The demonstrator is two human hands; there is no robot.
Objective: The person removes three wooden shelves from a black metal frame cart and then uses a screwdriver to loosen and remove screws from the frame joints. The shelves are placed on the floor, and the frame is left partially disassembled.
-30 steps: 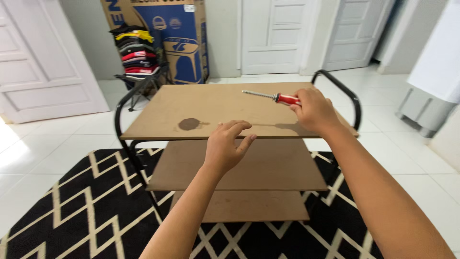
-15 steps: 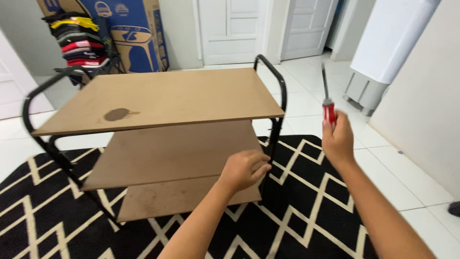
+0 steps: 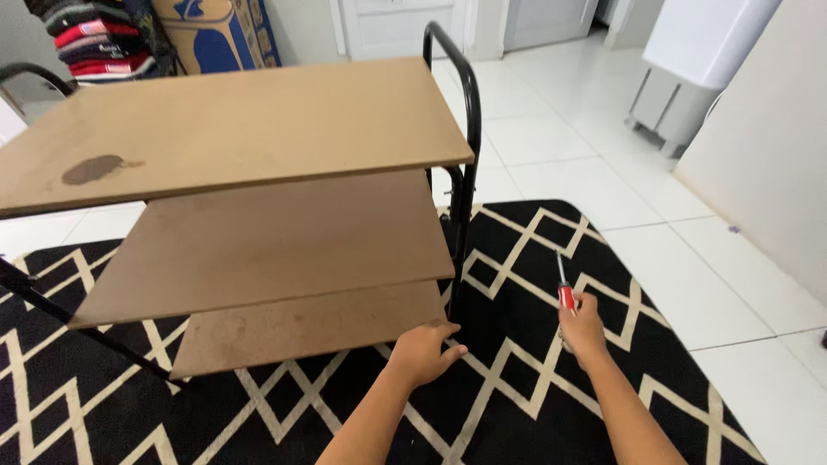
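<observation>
A three-tier shelf unit stands on a rug, with brown board shelves (image 3: 241,129) and a black metal tube frame (image 3: 469,164). My left hand (image 3: 422,351) rests with its fingers curled against the front right corner of the lowest board (image 3: 301,327). My right hand (image 3: 584,329) is low over the rug to the right of the frame. It grips a screwdriver (image 3: 564,288) with a red handle, the metal shaft pointing up and away from me.
A black rug with a cream diamond pattern (image 3: 534,258) lies under the unit on white floor tiles. A blue and tan cardboard box (image 3: 215,34) and a stack of folded clothes (image 3: 95,34) stand behind it. A white appliance (image 3: 698,60) stands at the far right beside a wall.
Both hands have dropped from the top shelf. The left hand went down to the lowest board's corner. The right hand carried the screwdriver from shelf height down near the rug. My view tilted down.
</observation>
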